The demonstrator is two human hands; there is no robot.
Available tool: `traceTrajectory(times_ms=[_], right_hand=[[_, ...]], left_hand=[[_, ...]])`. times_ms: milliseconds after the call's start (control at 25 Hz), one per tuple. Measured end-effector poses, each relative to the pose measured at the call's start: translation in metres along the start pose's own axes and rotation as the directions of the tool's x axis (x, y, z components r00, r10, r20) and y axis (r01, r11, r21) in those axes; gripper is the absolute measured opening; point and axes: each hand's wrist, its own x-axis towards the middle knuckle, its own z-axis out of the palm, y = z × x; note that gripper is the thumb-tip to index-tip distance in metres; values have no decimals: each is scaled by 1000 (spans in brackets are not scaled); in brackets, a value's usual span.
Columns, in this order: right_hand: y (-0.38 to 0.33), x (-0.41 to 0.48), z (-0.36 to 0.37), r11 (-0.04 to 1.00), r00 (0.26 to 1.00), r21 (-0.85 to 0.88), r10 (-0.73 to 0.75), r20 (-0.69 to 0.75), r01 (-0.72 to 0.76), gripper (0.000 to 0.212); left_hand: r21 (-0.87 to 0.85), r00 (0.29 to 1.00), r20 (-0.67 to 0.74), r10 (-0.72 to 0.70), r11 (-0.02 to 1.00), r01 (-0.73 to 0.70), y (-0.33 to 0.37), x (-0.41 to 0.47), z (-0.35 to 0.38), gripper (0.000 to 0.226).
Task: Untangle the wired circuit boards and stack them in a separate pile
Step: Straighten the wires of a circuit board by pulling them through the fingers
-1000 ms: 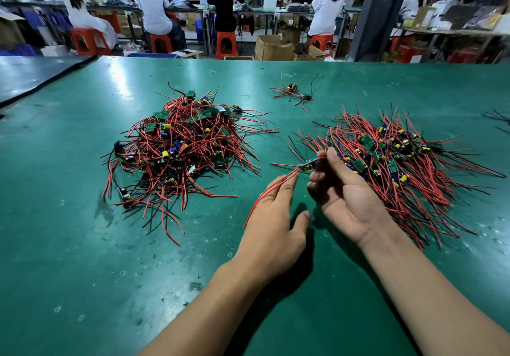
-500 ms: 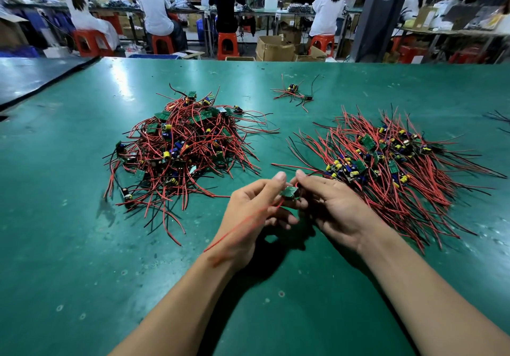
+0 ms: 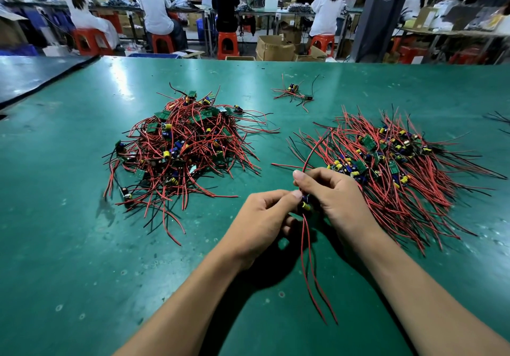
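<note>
One circuit board [image 3: 305,205] is held just above the bench [image 3: 82,245] between both hands, directly in front of the person. The left hand [image 3: 262,217] pinches it from the left with curled fingers and thumb. The right hand [image 3: 334,198] curls round it from the right, so both hands are closed on the same board and neither is free. The fingers hide most of the board; only a yellow part shows. Its long axis, as set by the wires, runs toward and away from the person: two red wires [image 3: 307,251] trail from the board toward the person, and one red wire [image 3: 310,151] rises past the right thumb and arcs away. The tangled heap [image 3: 187,146] lies to the front left, well apart from the hands. The combed pile [image 3: 400,168], whose wires lie roughly one way, lies to the front right, just beside the right hand. Judgement: the board appears free of the heap and the combed pile is its destination. The right hand is the nearer one, so the placing move goes rightward and away.
</note>
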Motion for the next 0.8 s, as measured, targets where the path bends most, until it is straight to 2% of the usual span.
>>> traceTrajectory(times_ms=[200,320,560,640,800], right_hand=[[-2,-3,5,990,993,92,97,69,-103,27],[-3,-1,3,961,972,182,184,148,-209,28],[-1,1,0,955,941,150,212,262,-257,24],[2,0,-5,963,926,92,215,310,-254,25],[1,1,-8,960,928,68,242,284,-272,26]], left_hand=[[-14,1000,-12,-1,1000,1,2,0,0,16],[-17,1000,-2,-31,999,31,3,1,-1,20],[-62,998,-57,-29,998,25,7,0,-1,20],[-68,996,-82,-20,998,15,7,0,-2,23],[-21,999,-27,-19,1000,18,10,-4,-2,29]])
